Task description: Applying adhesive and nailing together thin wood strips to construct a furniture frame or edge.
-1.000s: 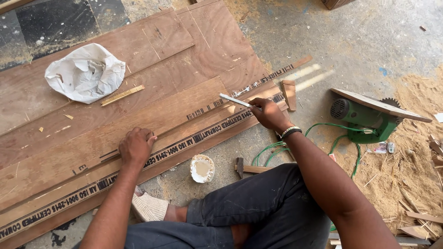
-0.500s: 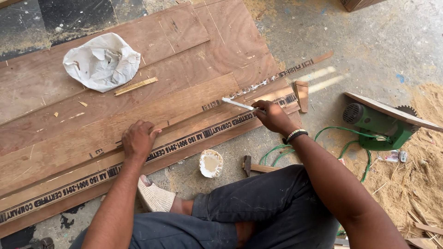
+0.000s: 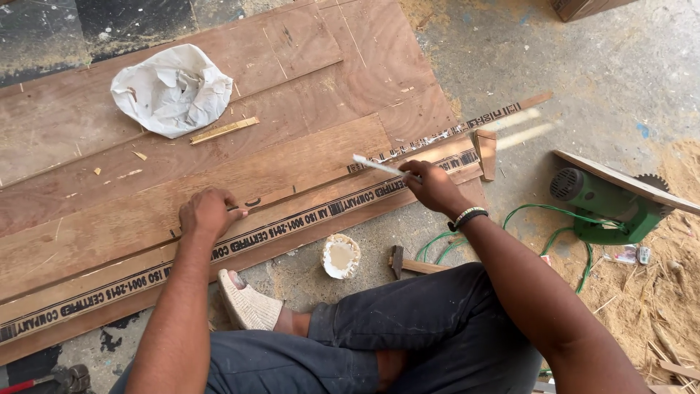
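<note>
Sitting on the concrete floor [image 3: 583, 66], we see our dark trousers [image 3: 408, 328] nearest to us, with one foot in a pale woven shoe [image 3: 248, 303] tucked against the edge of the boards. Just past the knee stands a small white bowl [image 3: 340, 256] of pale paste, and beside it lies a hammer [image 3: 408, 264] with a wooden handle, its head towards the bowl. A green cable [image 3: 543, 219] loops on the floor to our right and leads to a green circular saw [image 3: 609, 201], which lies under a thin board, next to heaps of sawdust [image 3: 656, 292].

Our left hand [image 3: 208, 213] rests knuckles up on a long narrow plywood strip [image 3: 292, 219] with black printing along its edge, fingers curled and pressing down on the wood; it holds nothing. Our right hand [image 3: 432, 186], a beaded band at the wrist, is closed around a thin white stick [image 3: 375, 165], whose free end points left over the same strip. The stick sits just above the wood, and we cannot tell whether its tip touches.

A small wooden block [image 3: 485, 152] stands at the right end of the strip. Farther off, wide plywood sheets [image 3: 328, 80] cover the floor, carrying a crumpled white bag [image 3: 171, 91] and, just beside it, a short pale sliver of wood [image 3: 224, 130]
</note>
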